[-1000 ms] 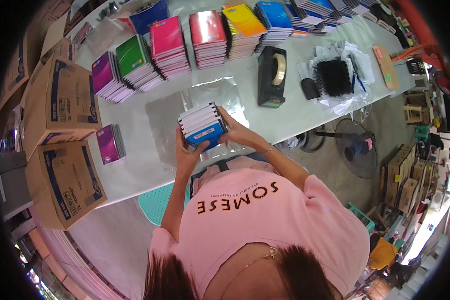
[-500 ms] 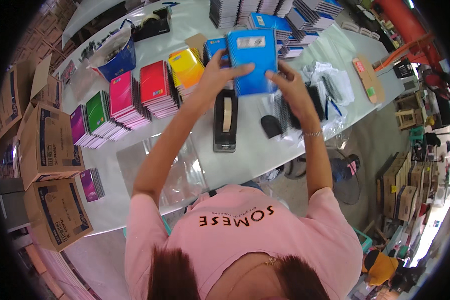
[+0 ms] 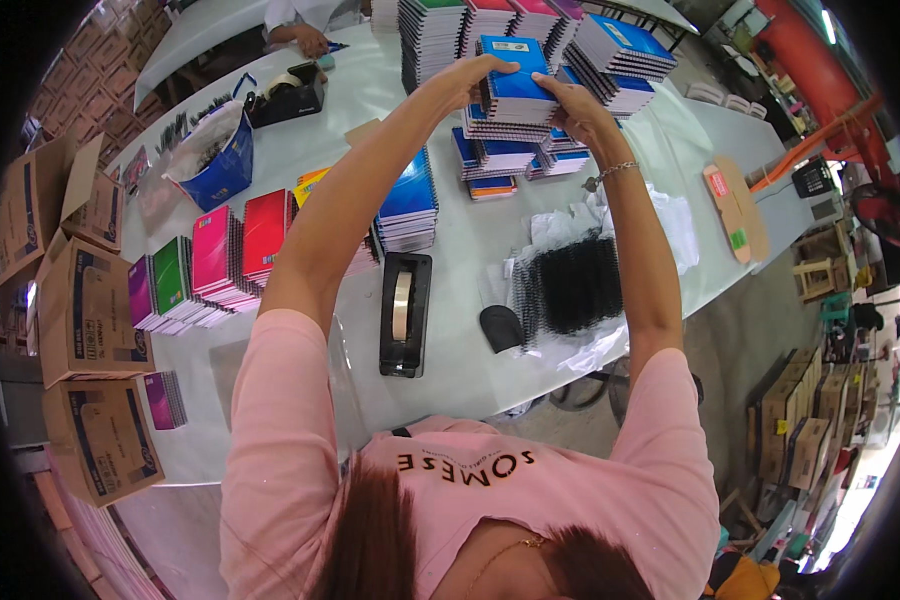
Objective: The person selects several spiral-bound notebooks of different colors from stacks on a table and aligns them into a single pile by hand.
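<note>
Notebooks [image 3: 520, 92], blue bundle, at top of far stack [image 3: 495, 155]. Left hand [image 3: 478, 80] and right hand [image 3: 580, 108] part-curled, gripping opposite sides, thumbs on cover. Probably stiff, fairly heavy, slick; sides best hold. Pale label [image 3: 510, 46], print too small. Pink shirt [image 3: 530, 465] bears dark lettering.

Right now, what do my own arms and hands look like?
Your pale pink short fabric sleeves leave both forearms bare. Your left hand and right hand show no gloves. A thin, metallic-looking chain bracelet circles your right wrist; none shows on the left.
</note>
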